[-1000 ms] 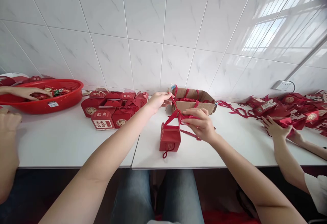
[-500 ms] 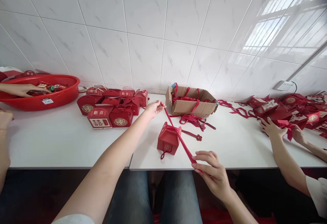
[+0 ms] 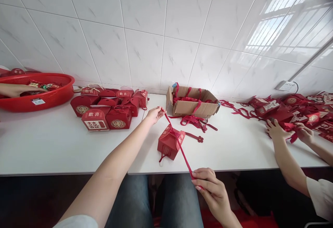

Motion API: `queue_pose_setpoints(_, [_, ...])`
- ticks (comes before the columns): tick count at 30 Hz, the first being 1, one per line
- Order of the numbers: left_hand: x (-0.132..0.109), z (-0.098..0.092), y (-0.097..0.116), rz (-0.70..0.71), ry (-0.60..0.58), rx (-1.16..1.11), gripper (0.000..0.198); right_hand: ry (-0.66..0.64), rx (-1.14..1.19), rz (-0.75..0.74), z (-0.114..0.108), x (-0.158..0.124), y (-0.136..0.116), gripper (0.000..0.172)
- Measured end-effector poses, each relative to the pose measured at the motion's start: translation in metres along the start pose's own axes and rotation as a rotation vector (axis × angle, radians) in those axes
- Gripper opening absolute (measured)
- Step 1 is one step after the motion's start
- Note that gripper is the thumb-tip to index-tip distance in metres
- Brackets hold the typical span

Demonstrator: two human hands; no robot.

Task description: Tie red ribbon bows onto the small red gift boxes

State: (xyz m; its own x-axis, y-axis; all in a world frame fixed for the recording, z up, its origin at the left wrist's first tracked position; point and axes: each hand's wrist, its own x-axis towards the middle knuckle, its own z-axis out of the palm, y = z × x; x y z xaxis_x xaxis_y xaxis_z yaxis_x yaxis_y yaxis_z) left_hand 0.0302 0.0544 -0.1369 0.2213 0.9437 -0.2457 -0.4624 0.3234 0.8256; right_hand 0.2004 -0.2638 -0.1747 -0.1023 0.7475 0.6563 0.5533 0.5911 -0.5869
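A small red gift box [image 3: 168,144] stands on the white table, tilted slightly, with a red ribbon [image 3: 185,157] knotted or crossed at its top. Pinched in my left hand [image 3: 155,114], beyond the box, is one end of the ribbon. My right hand [image 3: 212,190] grips the other end in front of the table's edge, so the ribbon runs taut on both sides. A dark red cord hangs at the box's front. Beside the box lies a red strap with a flower-shaped end [image 3: 200,139].
A cardboard box [image 3: 192,108] of red ribbons stands behind. Finished-looking red boxes [image 3: 119,117] are grouped left, near a red basket [image 3: 52,96] with a person's hand in it. At right, another person's hands [image 3: 277,131] work by a pile of red boxes [image 3: 293,108].
The ribbon has drawn tighter around the box's top, and the box has turned and tilted a little. My right hand has moved slightly down and left. The view has shifted a little.
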Motion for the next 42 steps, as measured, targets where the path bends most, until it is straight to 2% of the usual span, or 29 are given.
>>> queue_pose_setpoints(10, [0.006,-0.009,-0.002,0.021,0.029,-0.01,0.015,0.02,0.175,0.169,0.002,-0.015,-0.003,0.026])
queue_pose_setpoints(20, [0.01,-0.007,-0.003,0.044,-0.016,-0.029,0.015,0.09,0.274,0.217,0.005,-0.015,-0.009,0.026])
queue_pose_setpoints(23, [0.005,0.003,0.004,0.063,-0.109,-0.05,0.013,0.076,0.29,0.219,0.007,-0.017,-0.008,0.025])
queue_pose_setpoints(27, [-0.014,0.034,0.022,0.119,-0.276,-0.082,0.012,0.053,0.284,0.255,0.011,-0.022,-0.007,0.022])
queue_pose_setpoints(29, [-0.032,0.051,0.034,0.155,-0.36,-0.09,0.012,0.049,0.281,0.276,0.012,-0.023,-0.007,0.021])
queue_pose_setpoints(31, [-0.053,0.063,0.045,0.238,-0.492,-0.08,0.014,0.049,0.275,0.288,0.014,-0.023,-0.009,0.021])
queue_pose_setpoints(34, [-0.085,0.067,0.059,0.254,-0.571,-0.024,0.015,0.072,0.261,0.294,0.014,-0.02,-0.01,0.022])
queue_pose_setpoints(36, [-0.099,0.061,0.065,0.252,-0.516,-0.059,0.016,0.091,0.254,0.298,0.013,-0.019,-0.01,0.022])
queue_pose_setpoints(38, [-0.102,0.05,0.067,0.221,-0.361,-0.148,0.019,0.114,0.244,0.313,0.011,-0.019,-0.008,0.022])
queue_pose_setpoints(42, [-0.081,0.027,0.059,0.19,-0.027,-0.313,0.023,0.182,0.217,0.347,0.004,-0.021,-0.003,0.022])
